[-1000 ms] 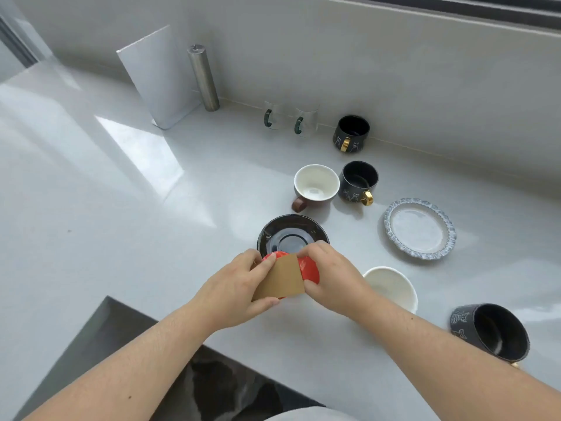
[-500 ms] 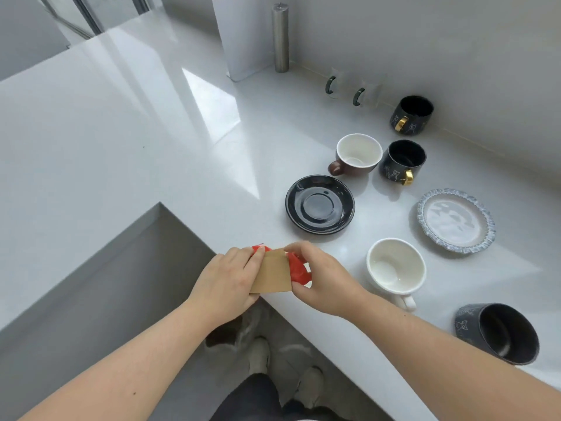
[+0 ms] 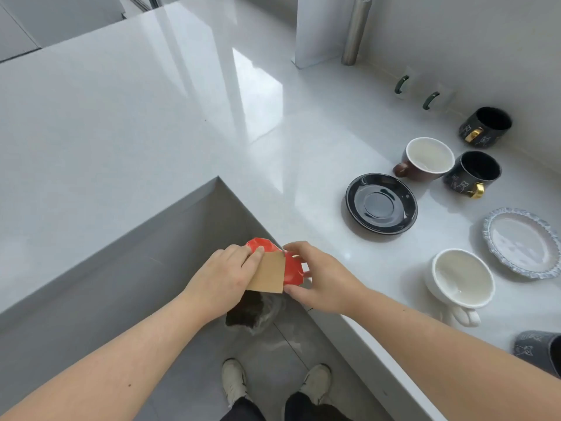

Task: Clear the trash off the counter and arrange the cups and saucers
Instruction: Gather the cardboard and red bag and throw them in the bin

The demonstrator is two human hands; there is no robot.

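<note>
My left hand [image 3: 226,276] pinches a brown cardboard piece [image 3: 268,275], and my right hand [image 3: 321,279] grips a crumpled red wrapper [image 3: 291,268] behind it. Both are held together over the inner corner of the white counter [image 3: 151,132], above a dark bin [image 3: 246,311] on the floor. On the counter to the right lie a black saucer [image 3: 381,203], a patterned blue-grey saucer [image 3: 523,242], a white cup [image 3: 460,279], a brown cup with a white inside [image 3: 426,159], two black cups with gold handles [image 3: 473,173] [image 3: 487,126], and a dark cup [image 3: 538,349] on its side.
Two clear glass mugs with green handles [image 3: 402,85] [image 3: 431,100] stand by the back wall. A steel cylinder [image 3: 355,30] and a leaning white board [image 3: 315,28] are in the far corner. My shoes [image 3: 233,381] stand on the grey floor inside the counter's L-shaped notch.
Both hands carried the cardboard and red wrapper off the black saucer, back toward me and left to the counter's inner corner. My view turned left and down, showing the floor and bin.
</note>
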